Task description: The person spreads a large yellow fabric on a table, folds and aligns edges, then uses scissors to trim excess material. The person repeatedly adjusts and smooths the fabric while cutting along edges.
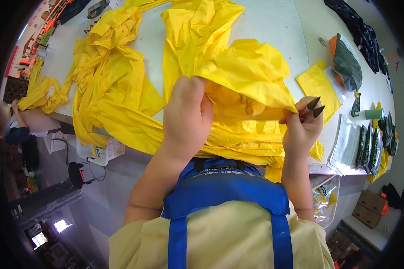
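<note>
The left hand (188, 116) grips an edge of glossy yellow fabric (251, 62); the right hand (303, 132) pinches its right corner, fingers also holding dark-bladed snips (318, 110).

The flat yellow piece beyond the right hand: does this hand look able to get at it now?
Probably yes: the flat yellow piece lies close beyond the right hand, with only its dark pointed tool between. But this hand also grips yellow fabric, so it may need to free itself first.
</note>
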The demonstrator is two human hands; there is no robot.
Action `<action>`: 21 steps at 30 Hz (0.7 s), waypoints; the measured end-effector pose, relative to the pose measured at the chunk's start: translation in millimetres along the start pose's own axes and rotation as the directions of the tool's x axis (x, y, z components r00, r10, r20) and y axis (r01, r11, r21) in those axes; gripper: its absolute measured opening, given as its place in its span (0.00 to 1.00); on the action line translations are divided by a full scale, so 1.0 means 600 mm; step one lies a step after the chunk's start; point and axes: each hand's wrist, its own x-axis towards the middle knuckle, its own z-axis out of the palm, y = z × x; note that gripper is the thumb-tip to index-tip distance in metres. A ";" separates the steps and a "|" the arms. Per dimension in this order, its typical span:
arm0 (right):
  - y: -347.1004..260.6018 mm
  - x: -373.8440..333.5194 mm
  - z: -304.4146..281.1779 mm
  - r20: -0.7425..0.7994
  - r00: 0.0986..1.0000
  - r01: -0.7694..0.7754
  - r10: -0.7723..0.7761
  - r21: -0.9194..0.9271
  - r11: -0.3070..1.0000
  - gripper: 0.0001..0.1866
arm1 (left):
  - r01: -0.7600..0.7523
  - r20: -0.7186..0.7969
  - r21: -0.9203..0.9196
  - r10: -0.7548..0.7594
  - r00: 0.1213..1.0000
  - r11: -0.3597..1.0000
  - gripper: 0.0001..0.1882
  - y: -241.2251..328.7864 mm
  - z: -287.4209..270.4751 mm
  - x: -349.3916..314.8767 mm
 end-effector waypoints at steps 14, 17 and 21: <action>-0.030 0.063 -0.054 0.533 0.714 -0.483 0.454 -0.095 0.871 0.19 | -0.044 0.440 -0.538 0.325 0.837 0.842 0.21 0.010 -0.043 0.051; 0.004 0.195 -0.162 -0.090 0.924 -0.353 0.371 0.172 0.920 0.14 | 0.413 0.510 -0.828 0.202 0.836 0.380 0.28 -0.075 -0.007 0.023; -0.015 0.346 -0.313 0.029 0.999 0.023 -0.046 0.544 0.839 0.19 | 0.369 0.318 -0.005 -0.348 0.882 0.929 0.41 -0.194 0.123 0.009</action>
